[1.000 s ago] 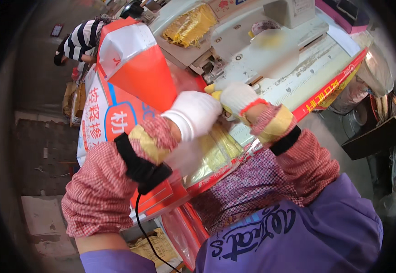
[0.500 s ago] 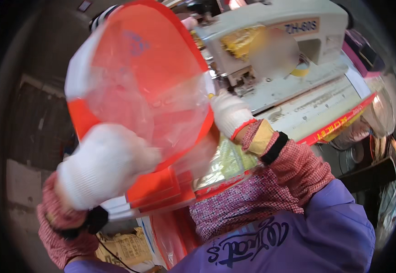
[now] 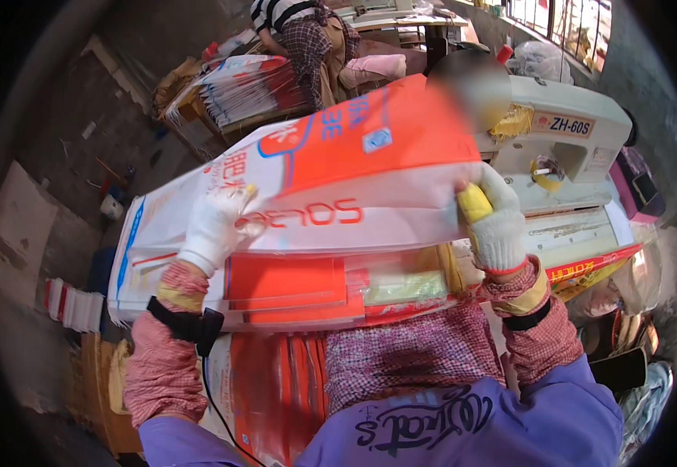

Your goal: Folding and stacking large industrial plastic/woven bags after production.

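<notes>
An orange and white printed sack (image 3: 315, 175) is stretched flat from side to side in front of me, tilted up at its right end. My left hand (image 3: 218, 222), in a white knit glove, is closed on the sack's near edge toward its left part. At the right end, my right hand (image 3: 498, 222) grips the sack's corner, with yellow wrapping over its thumb. Below the held sack lie more orange and white sacks (image 3: 288, 282), stacked on the work table. The white sewing machine (image 3: 583, 148) stands just beyond my right hand.
A roll of tape (image 3: 547, 175) is at the machine's arm. Red sacks (image 3: 276, 389) hang or lie near my lap. Farther back, a person (image 3: 307, 47) in a checked apron is beside a pile of sacks (image 3: 249, 89). Another white and red bundle (image 3: 73, 306) lies at the left.
The sack's open mouth with clear film inside faced me before; now its printed outer side shows, laid out sideways. Both hands have moved apart, the right one rightward, and my view has lifted.
</notes>
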Action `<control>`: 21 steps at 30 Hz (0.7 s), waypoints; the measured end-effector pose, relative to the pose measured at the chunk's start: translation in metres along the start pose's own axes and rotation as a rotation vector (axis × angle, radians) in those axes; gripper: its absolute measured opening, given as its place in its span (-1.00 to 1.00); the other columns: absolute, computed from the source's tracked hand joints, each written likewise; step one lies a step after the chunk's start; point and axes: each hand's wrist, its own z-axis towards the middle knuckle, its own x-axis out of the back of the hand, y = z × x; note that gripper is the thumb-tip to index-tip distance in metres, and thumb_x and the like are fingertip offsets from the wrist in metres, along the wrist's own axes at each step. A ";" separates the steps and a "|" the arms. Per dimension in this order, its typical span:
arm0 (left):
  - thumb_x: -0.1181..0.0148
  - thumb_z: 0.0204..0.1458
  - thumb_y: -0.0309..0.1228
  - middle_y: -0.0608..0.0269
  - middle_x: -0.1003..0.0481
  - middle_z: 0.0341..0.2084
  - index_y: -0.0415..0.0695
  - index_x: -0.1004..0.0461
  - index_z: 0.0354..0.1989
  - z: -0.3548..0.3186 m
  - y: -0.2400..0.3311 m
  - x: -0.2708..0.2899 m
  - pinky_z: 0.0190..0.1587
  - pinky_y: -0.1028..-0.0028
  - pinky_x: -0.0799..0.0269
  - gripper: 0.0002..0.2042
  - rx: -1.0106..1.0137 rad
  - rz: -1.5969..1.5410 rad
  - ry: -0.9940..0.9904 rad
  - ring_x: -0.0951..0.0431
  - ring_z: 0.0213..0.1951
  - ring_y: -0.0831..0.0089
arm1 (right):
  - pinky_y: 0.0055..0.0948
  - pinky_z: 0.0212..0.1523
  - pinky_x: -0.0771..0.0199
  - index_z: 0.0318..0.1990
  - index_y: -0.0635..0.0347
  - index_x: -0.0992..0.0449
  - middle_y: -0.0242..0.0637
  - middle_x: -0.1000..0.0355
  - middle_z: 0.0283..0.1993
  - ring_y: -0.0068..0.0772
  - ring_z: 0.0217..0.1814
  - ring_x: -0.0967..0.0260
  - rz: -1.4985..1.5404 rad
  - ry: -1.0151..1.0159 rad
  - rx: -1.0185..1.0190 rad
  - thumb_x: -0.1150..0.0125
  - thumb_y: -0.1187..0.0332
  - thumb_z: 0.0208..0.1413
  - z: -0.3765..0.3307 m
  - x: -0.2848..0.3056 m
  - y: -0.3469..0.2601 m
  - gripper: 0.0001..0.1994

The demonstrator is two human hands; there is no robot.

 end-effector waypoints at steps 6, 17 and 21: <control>-0.06 -0.27 -0.49 0.16 -0.45 -0.67 -0.02 -0.45 -0.59 -0.065 -0.008 -0.083 -0.49 0.32 -0.41 -0.93 0.183 0.224 -0.110 -0.51 -0.55 0.24 | -0.46 -0.25 -0.37 -0.17 0.24 -0.44 -0.19 -0.42 -0.21 -0.38 -0.32 -0.39 -0.180 -0.188 0.165 -0.06 0.60 -0.09 -0.047 -0.011 0.081 -0.74; 0.17 0.14 -0.18 0.13 -0.39 -0.06 -0.20 -0.26 0.05 -0.274 -0.068 -0.052 0.04 0.44 -0.26 -0.59 1.473 -1.632 0.125 -0.36 0.02 0.36 | -0.43 -0.29 -0.44 -0.22 0.12 -0.50 -0.26 -0.46 -0.40 -0.32 -0.35 -0.44 0.239 -1.274 0.324 -0.15 0.45 -0.10 -0.062 -0.065 -0.045 -0.78; 0.18 0.14 -0.03 0.19 -0.34 -0.03 -0.25 -0.20 0.08 -0.236 0.104 0.023 0.03 0.44 -0.26 -0.47 1.301 -1.520 0.299 -0.37 -0.02 0.44 | -0.42 -0.32 -0.45 -0.08 -0.03 -0.44 -0.11 -0.44 -0.23 -0.19 -0.25 -0.45 -0.783 -0.324 0.506 -0.08 0.26 -0.01 0.020 -0.058 -0.048 -0.71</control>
